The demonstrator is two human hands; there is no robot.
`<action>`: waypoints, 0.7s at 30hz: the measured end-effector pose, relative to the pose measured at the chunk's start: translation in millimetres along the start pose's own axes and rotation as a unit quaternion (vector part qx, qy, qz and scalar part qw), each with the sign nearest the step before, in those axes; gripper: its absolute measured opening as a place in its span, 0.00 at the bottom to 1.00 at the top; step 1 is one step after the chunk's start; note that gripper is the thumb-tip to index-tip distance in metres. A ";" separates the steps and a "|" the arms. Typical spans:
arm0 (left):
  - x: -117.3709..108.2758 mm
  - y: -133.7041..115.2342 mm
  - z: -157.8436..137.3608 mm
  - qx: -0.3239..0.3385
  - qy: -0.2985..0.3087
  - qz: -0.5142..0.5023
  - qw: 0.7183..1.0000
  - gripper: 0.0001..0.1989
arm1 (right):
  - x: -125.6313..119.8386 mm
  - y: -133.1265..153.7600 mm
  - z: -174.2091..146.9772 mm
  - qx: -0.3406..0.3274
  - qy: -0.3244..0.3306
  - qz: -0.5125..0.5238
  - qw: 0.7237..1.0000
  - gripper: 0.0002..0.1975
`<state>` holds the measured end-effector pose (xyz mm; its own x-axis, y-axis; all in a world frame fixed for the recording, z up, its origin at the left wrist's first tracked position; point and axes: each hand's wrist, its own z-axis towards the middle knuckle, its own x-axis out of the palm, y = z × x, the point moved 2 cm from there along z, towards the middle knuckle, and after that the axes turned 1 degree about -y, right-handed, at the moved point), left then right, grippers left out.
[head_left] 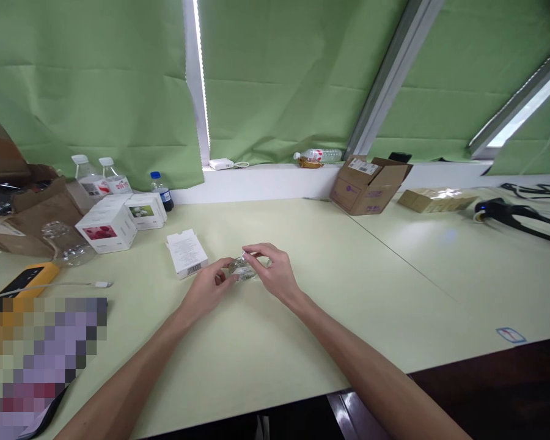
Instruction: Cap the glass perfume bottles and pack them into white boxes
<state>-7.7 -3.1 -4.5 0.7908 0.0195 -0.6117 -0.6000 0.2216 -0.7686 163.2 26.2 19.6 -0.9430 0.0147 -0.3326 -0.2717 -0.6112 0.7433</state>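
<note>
A clear, shiny thing with a rounded outline [244, 271] is between my two hands, just above or on the table; its exact kind is not plain. My left hand [209, 282] holds its left side with curled fingers. From the right, my right hand [275, 272] has thumb and forefinger pinched at its top edge, where a small whitish bit shows. My fingers hide part of the clear thing. Just left of my left hand, a white printed carton [186, 253] with a barcode lies flat, its end flap open.
White boxes [107, 226], a clear empty bottle [66, 244] and a brown paper bag [32, 214] stand at the left. Nearer lie a yellow device [30, 281] and a cable. A cardboard box [369, 186] and a flat yellowish packet [435, 200] sit at the back right.
</note>
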 end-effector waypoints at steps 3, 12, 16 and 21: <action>0.2 0.5 0.0 0.001 0.004 0.001 1.000 0.18 | 1.1 -1.5 0.5 -0.023 0.002 -0.012 1.000 0.08; 0.5 1.0 0.2 0.006 0.000 0.011 1.000 0.19 | 3.3 -5.5 1.0 -0.100 -0.009 -0.048 0.994 0.09; 0.9 0.0 0.0 0.009 -0.004 0.012 1.000 0.19 | 4.2 -6.5 -0.2 -0.116 -0.025 -0.056 0.991 0.09; 0.9 1.2 -0.5 0.003 -0.001 0.012 1.000 0.19 | 4.7 -8.1 0.5 -0.117 -0.019 -0.067 0.991 0.09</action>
<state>-7.7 -3.3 -6.0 0.7760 0.0272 -0.6301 -0.6186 0.2272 -0.7521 160.9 31.6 12.3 -0.9096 0.1346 -0.3931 -0.3460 -0.7691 0.5373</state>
